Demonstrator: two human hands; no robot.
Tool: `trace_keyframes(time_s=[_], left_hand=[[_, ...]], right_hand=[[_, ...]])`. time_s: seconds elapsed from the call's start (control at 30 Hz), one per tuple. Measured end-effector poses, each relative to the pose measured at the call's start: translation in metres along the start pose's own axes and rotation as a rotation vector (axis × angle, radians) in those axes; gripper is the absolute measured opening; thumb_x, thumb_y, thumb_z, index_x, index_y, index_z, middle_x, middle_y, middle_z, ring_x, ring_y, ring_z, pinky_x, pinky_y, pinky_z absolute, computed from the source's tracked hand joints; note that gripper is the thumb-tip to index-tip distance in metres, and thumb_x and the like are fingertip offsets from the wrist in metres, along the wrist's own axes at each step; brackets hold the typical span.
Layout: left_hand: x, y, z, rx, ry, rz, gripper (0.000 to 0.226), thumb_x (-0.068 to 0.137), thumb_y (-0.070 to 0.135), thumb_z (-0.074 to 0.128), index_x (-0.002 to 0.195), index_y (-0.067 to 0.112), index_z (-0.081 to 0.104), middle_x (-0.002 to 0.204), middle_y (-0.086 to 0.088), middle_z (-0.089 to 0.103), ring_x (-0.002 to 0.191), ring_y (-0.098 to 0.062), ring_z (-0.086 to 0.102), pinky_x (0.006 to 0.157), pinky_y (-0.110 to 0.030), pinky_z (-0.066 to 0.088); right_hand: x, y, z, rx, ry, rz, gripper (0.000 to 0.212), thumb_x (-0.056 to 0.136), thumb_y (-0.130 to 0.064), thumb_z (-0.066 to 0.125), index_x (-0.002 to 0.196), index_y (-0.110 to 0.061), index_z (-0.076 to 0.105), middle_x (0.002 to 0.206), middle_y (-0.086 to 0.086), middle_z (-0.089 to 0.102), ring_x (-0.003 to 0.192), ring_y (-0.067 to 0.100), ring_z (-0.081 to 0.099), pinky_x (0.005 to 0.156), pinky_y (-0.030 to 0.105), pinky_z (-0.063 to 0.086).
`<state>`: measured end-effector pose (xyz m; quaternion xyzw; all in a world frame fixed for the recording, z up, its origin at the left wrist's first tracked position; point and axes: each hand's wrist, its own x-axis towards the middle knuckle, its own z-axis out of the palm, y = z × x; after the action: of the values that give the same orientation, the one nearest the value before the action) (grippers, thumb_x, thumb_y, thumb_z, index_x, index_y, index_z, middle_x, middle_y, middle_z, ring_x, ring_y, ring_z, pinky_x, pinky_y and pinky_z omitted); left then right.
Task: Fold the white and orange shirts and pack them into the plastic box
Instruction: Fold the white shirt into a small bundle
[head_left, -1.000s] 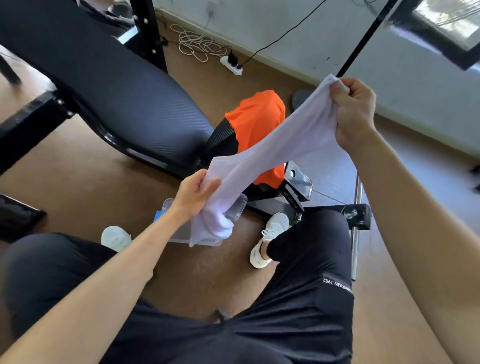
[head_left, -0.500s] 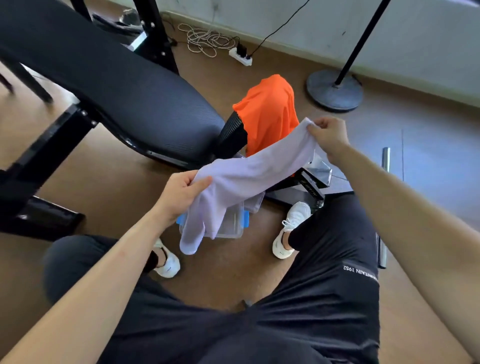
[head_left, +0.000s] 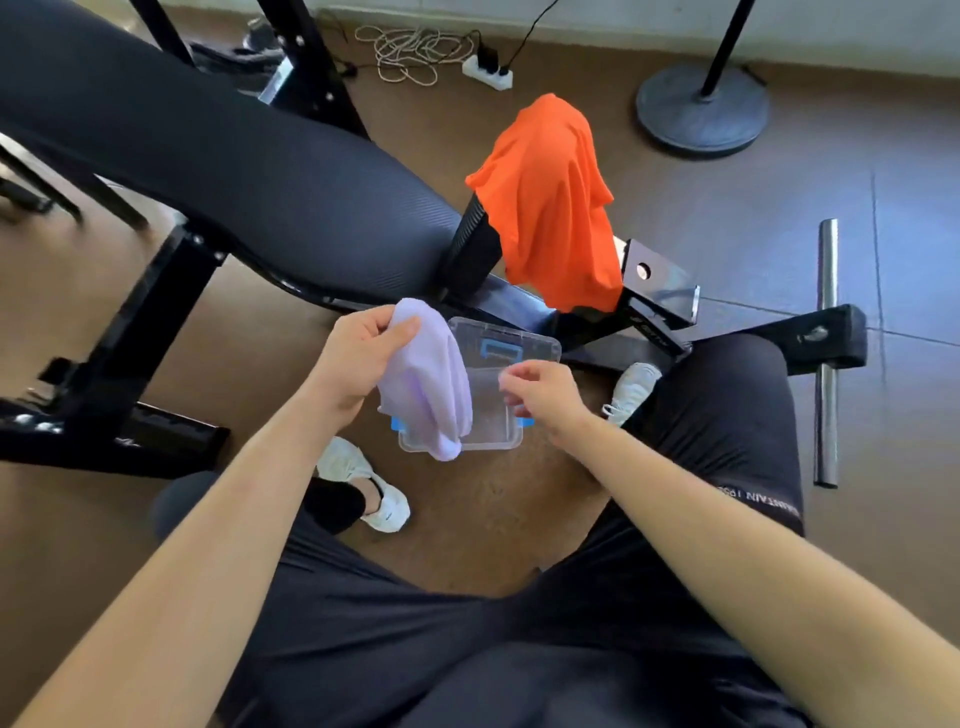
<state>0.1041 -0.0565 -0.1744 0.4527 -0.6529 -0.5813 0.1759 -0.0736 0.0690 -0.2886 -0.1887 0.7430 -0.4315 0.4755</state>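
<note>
Left hand (head_left: 358, 358) grip pinches the white shirt (head_left: 428, 382) bunched; right hand (head_left: 540, 389) empty, fingers loose. Lower it flat into the plastic box (head_left: 530, 345), six o'clock from the orange shirt (head_left: 550, 202).

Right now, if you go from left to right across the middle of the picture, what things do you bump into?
left hand → white shirt → plastic box → right hand → white shoe → metal bar
</note>
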Motion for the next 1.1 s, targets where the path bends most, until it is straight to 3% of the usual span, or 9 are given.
trace_keyframes(time_s=[0.13, 0.2, 0.33, 0.43, 0.6, 0.77, 0.87, 1.0, 1.1], left_hand=[[-0.003, 0.001, 0.006, -0.093, 0.032, -0.040, 0.021, 0.101, 0.021, 0.059, 0.108, 0.006, 0.072, 0.099, -0.010, 0.070, 0.086, -0.019, 0.063, 0.072, -0.027, 0.052], [-0.005, -0.001, 0.004, -0.140, 0.029, -0.056, 0.019, 0.100, 0.022, 0.060, 0.106, 0.010, 0.074, 0.099, -0.009, 0.072, 0.088, -0.020, 0.065, 0.074, -0.029, 0.055], [-0.008, -0.003, 0.001, -0.224, 0.068, -0.065, 0.018, 0.100, 0.021, 0.061, 0.107, 0.012, 0.074, 0.108, -0.013, 0.072, 0.096, -0.021, 0.067, 0.088, -0.039, 0.054], [-0.008, -0.007, -0.005, -0.254, 0.192, -0.070, 0.016, 0.100, 0.018, 0.060, 0.100, 0.016, 0.076, 0.110, -0.015, 0.074, 0.098, -0.023, 0.068, 0.091, -0.042, 0.055], [-0.002, -0.037, -0.022, -0.150, 0.410, -0.190, 0.023, 0.099, 0.017, 0.058, 0.086, 0.028, 0.074, 0.107, -0.007, 0.074, 0.114, -0.032, 0.065, 0.096, -0.047, 0.054], [0.010, -0.058, -0.034, -0.158, 0.391, -0.287, 0.019, 0.095, 0.019, 0.062, 0.084, 0.029, 0.074, 0.110, -0.005, 0.074, 0.114, -0.028, 0.065, 0.104, -0.051, 0.051], [0.018, -0.056, -0.036, -0.192, 0.365, -0.235, 0.016, 0.095, 0.018, 0.062, 0.090, 0.022, 0.076, 0.109, -0.006, 0.075, 0.104, -0.023, 0.065, 0.097, -0.043, 0.052], [0.024, -0.041, -0.036, -0.216, 0.310, -0.154, 0.023, 0.100, 0.020, 0.059, 0.116, 0.011, 0.072, 0.114, -0.005, 0.074, 0.108, -0.022, 0.066, 0.094, -0.038, 0.053], [0.024, -0.030, -0.035, -0.234, 0.284, -0.131, 0.020, 0.101, 0.022, 0.057, 0.113, 0.015, 0.072, 0.116, -0.007, 0.074, 0.112, -0.026, 0.067, 0.097, -0.042, 0.055]], right_hand=[[-0.029, 0.034, 0.031, 0.141, -0.173, 0.208, 0.023, 0.091, -0.023, 0.070, 0.096, 0.000, 0.074, 0.085, 0.012, 0.056, 0.074, 0.021, 0.050, 0.063, 0.030, 0.046], [-0.032, 0.041, 0.039, 0.196, -0.208, 0.219, 0.018, 0.091, -0.024, 0.070, 0.093, -0.006, 0.073, 0.082, 0.011, 0.052, 0.069, 0.019, 0.044, 0.062, 0.030, 0.040], [-0.023, 0.033, 0.041, 0.229, -0.182, 0.143, 0.012, 0.092, -0.018, 0.070, 0.095, -0.006, 0.075, 0.092, 0.010, 0.071, 0.080, 0.017, 0.062, 0.065, 0.024, 0.050], [-0.015, 0.025, 0.040, 0.178, -0.079, 0.098, 0.016, 0.092, -0.019, 0.071, 0.093, -0.003, 0.072, 0.089, 0.009, 0.069, 0.078, 0.014, 0.060, 0.062, 0.022, 0.048], [-0.006, 0.012, 0.013, 0.159, 0.038, -0.008, 0.008, 0.091, -0.017, 0.072, 0.093, -0.010, 0.068, 0.088, 0.006, 0.068, 0.081, 0.016, 0.058, 0.073, 0.028, 0.047], [-0.003, -0.022, -0.018, 0.132, 0.008, -0.239, 0.005, 0.089, -0.009, 0.072, 0.086, -0.009, 0.069, 0.076, -0.003, 0.063, 0.073, 0.009, 0.055, 0.071, 0.027, 0.046], [0.000, -0.048, -0.026, 0.252, -0.066, -0.183, 0.015, 0.086, -0.013, 0.073, 0.073, -0.019, 0.067, 0.072, -0.003, 0.061, 0.070, 0.012, 0.053, 0.068, 0.027, 0.044], [0.002, -0.075, -0.029, 0.366, -0.117, -0.037, 0.027, 0.090, -0.021, 0.073, 0.066, -0.014, 0.061, 0.070, 0.006, 0.057, 0.064, 0.018, 0.053, 0.061, 0.025, 0.048], [0.004, -0.080, -0.029, 0.295, -0.157, 0.087, 0.021, 0.091, -0.024, 0.073, 0.077, -0.014, 0.062, 0.070, 0.005, 0.057, 0.067, 0.019, 0.053, 0.062, 0.028, 0.048]])
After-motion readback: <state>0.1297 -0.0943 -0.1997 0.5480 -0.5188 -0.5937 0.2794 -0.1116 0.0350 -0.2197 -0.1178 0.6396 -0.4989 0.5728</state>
